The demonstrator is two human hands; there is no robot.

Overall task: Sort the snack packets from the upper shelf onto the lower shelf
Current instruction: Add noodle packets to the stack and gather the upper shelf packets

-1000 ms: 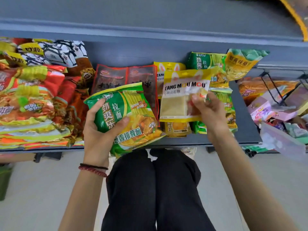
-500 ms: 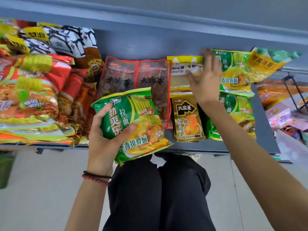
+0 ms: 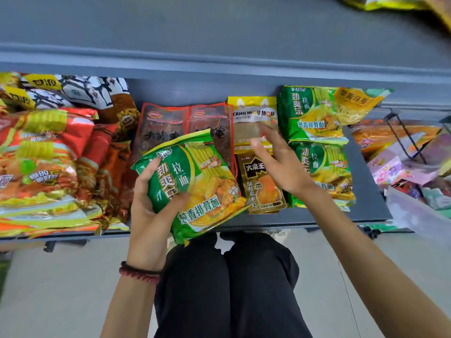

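A green noodle packet [image 3: 192, 189] is tilted above the front edge of the lower shelf [image 3: 366, 208], held in the left hand [image 3: 151, 206]. On the shelf lie two more green noodle packets [image 3: 317, 147], a yellow candy packet [image 3: 253, 118] and a brown snack packet [image 3: 262, 186].

Your left hand [image 3: 148, 211] gripping a green noodle packet [image 3: 192, 189], your right hand [image 3: 280, 164] empty, fingers spread over the shelf [image 3: 366, 206] packets
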